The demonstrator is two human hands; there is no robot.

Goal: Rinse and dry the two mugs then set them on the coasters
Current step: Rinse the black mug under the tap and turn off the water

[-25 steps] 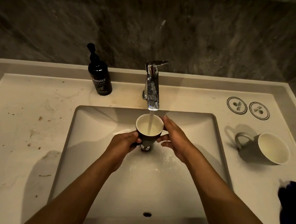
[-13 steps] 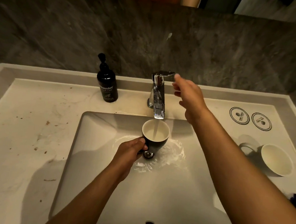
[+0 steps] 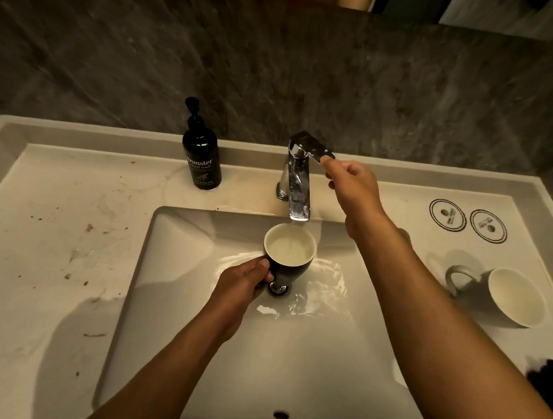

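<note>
Altogether two mugs (image 3: pixel 289 254) (image 3: pixel 511 296), two coasters (image 3: pixel 447 214) (image 3: pixel 488 225).

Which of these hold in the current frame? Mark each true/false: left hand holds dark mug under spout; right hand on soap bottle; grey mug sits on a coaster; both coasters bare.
1. The left hand holds the dark mug under the spout. True.
2. The right hand is on the soap bottle. False: its fingers touch the faucet lever.
3. The grey mug sits on a coaster. False: it lies tipped on the counter, nearer than the coasters.
4. Both coasters are bare. True.
</note>
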